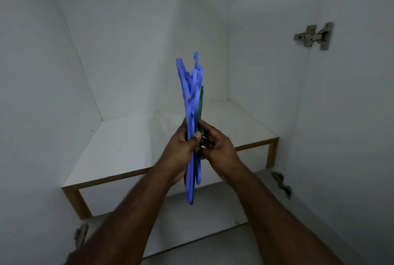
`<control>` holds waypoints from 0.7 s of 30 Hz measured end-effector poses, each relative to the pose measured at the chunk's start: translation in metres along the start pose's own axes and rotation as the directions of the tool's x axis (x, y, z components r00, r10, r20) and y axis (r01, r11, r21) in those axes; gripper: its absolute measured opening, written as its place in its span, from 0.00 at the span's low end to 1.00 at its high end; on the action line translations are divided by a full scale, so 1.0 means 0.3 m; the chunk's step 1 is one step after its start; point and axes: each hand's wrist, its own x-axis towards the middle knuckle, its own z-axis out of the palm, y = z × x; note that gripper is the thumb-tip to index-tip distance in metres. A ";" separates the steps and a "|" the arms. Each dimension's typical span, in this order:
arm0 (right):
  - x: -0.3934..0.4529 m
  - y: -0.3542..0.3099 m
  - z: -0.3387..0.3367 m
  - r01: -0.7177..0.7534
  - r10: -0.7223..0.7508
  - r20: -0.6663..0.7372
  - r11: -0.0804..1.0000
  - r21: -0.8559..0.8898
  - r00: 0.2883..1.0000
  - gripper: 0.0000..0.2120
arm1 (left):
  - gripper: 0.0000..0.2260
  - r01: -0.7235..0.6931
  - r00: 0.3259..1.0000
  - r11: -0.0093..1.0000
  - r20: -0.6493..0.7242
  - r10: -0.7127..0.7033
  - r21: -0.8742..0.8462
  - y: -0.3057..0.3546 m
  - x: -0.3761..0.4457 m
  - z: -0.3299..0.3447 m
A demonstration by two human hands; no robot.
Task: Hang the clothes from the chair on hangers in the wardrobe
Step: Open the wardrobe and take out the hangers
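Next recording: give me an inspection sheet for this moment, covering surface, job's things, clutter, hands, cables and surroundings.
Surface: white shelf with a wooden front edge, inside the wardrobe; nothing lies on its visible part.
Job's things: bundle of blue hangers with a dark green hanger alongside, held upright; no clothes or chair in view.
Clutter: nothing seen.
Hands: left hand grips the bundle; right hand pinches the green hanger at the bundle's middle.
Cables: nothing seen.
Surroundings: white wardrobe walls; metal hinge on the right side, further hinges lower right and lower left; grey floor below.
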 end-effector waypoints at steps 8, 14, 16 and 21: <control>-0.376 -0.076 -0.016 -0.080 0.102 -0.059 0.953 0.292 0.993 0.28 | 0.25 0.208 0.977 0.924 0.112 -0.181 -0.320 0.069 -0.279 0.181; -0.613 -0.151 -0.086 0.024 0.057 -0.261 0.954 0.298 0.964 0.30 | 0.26 0.316 0.941 0.893 0.226 -0.252 -0.319 0.124 -0.472 0.362; -0.690 -0.178 -0.126 0.035 0.048 -0.371 0.976 0.213 0.928 0.28 | 0.39 0.319 0.932 0.917 0.256 -0.257 -0.240 0.120 -0.519 0.417; -0.905 -0.253 -0.229 0.018 0.069 -0.574 0.989 0.144 0.816 0.23 | 0.19 0.197 0.938 0.975 0.310 -0.158 -0.100 0.143 -0.646 0.535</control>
